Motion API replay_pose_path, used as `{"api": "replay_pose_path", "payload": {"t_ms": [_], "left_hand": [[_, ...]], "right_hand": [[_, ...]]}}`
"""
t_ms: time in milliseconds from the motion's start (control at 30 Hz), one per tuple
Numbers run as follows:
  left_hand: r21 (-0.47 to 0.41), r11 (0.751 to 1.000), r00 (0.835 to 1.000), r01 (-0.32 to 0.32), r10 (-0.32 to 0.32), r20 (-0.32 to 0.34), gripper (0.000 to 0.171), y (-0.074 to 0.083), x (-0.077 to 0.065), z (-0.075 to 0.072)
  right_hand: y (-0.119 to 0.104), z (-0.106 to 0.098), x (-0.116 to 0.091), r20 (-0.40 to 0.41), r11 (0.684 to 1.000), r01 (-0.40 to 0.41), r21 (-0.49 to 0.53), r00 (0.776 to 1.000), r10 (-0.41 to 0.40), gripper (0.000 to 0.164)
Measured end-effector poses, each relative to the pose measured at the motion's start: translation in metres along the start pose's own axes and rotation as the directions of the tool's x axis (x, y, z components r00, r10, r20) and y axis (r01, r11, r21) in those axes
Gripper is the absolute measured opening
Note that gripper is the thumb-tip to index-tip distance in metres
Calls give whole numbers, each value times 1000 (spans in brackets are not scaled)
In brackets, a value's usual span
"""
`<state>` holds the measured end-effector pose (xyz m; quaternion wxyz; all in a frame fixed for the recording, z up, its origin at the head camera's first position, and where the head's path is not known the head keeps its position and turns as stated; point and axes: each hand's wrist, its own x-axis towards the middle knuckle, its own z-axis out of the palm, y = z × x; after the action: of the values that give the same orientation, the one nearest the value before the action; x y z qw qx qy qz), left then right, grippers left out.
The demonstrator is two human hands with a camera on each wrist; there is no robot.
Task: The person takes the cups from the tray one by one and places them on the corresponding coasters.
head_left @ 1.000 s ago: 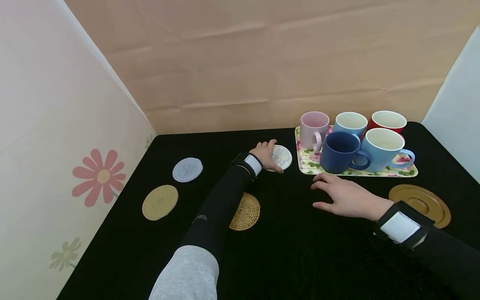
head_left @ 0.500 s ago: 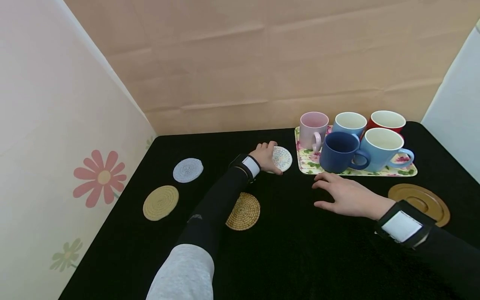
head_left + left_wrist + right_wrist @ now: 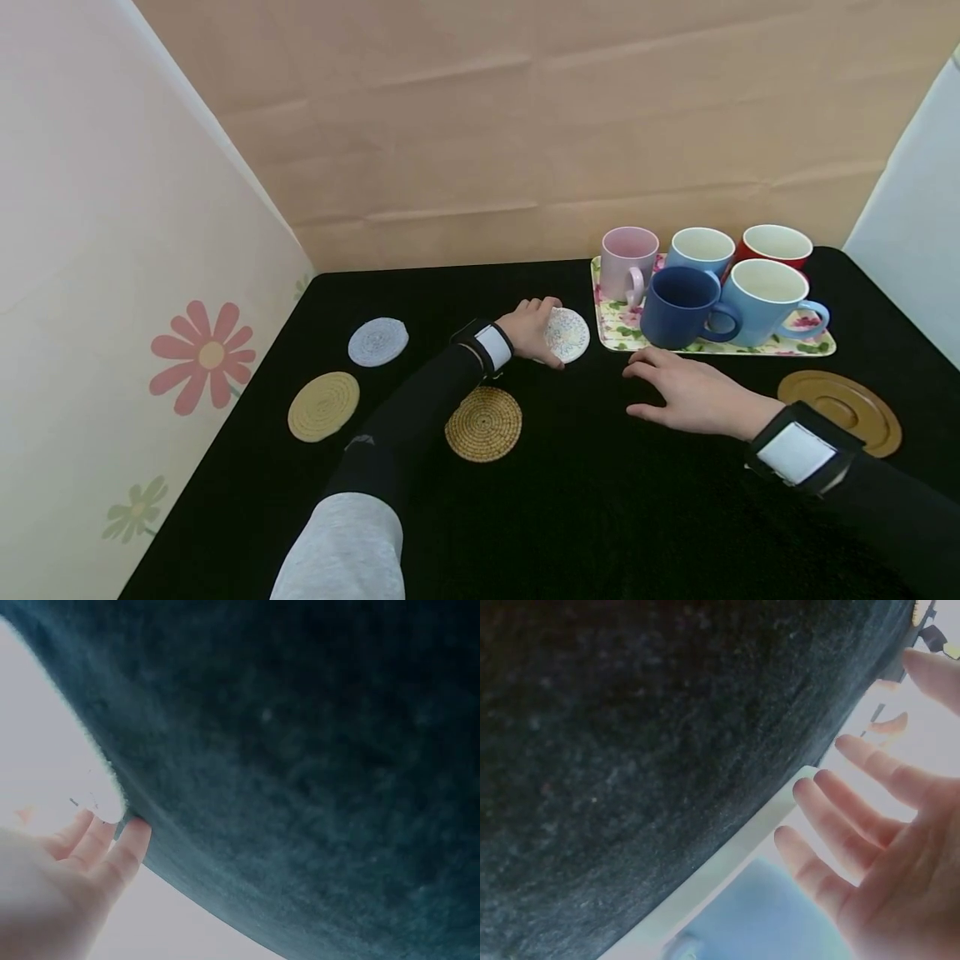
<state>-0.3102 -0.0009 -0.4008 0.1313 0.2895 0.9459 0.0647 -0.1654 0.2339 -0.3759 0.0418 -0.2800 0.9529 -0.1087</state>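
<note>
My left hand (image 3: 527, 328) grips a round white coaster (image 3: 567, 335) with coloured speckles, thumb at its near edge and fingers at its far edge. In the left wrist view, the coaster's rim (image 3: 94, 750) rises by the fingertips, close over the black cloth. My right hand (image 3: 693, 392) holds nothing and hovers with loosely bent, spread fingers just in front of a floral tray (image 3: 823, 343). On that tray stand a pink mug (image 3: 618, 271), a dark blue mug (image 3: 675, 312), two light blue mugs and a red mug (image 3: 776, 246). The right wrist view shows the fingers spread beside the tray's edge (image 3: 727, 877).
A woven brown coaster (image 3: 483, 425) lies below my left forearm. Further left lie a pale blue coaster (image 3: 378, 342) and a beige coaster (image 3: 323, 407). A round brown lid-like disc (image 3: 840, 408) rests at the right, beside my right wrist. Walls border the black table on three sides.
My left hand has drawn the white speckled coaster a little toward me, and the left forearm has swung left, uncovering the brown woven coaster. My right hand stays in place.
</note>
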Motion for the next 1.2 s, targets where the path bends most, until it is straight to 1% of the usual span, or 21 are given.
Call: {"api": "replay_pose_path", "payload": {"t_ms": [133,233,400,500,600,700,800,933,1200], "left_hand": [[11,999,999,-31,30,19,103,0,-6,1],[11,999,999,-38,38,34,102,1,-8,0],[9,999,998,-35,34,56,101,2,-14,-2],[0,999,997,-45,45,59,101,2,-17,-1],[-12,997,996,-70,70,56,101,2,-19,0],[-17,995,994,-98,99,49,101,3,-21,1],[-12,993,992,-117,117,42,102,4,-23,3],[-6,992,991,-127,128,38,102,4,-25,1],[-10,989,988,-147,147,44,103,3,-29,-1]], "right_hand": [[0,1,7,-15,1000,-8,-2,1000,8,52],[-1,0,16,-46,1000,-6,-11,999,6,56],[-3,-2,43,-84,1000,-4,-20,996,2,66],[-5,-1,61,-68,1000,-18,-11,998,17,74],[-7,1,76,-22,999,-43,5,999,43,83],[-8,3,87,24,998,-64,29,998,63,90],[-6,5,93,46,996,-69,48,997,66,94],[-3,7,97,46,996,-64,63,997,61,98],[3,13,102,61,992,-59,113,997,53,102]]}}
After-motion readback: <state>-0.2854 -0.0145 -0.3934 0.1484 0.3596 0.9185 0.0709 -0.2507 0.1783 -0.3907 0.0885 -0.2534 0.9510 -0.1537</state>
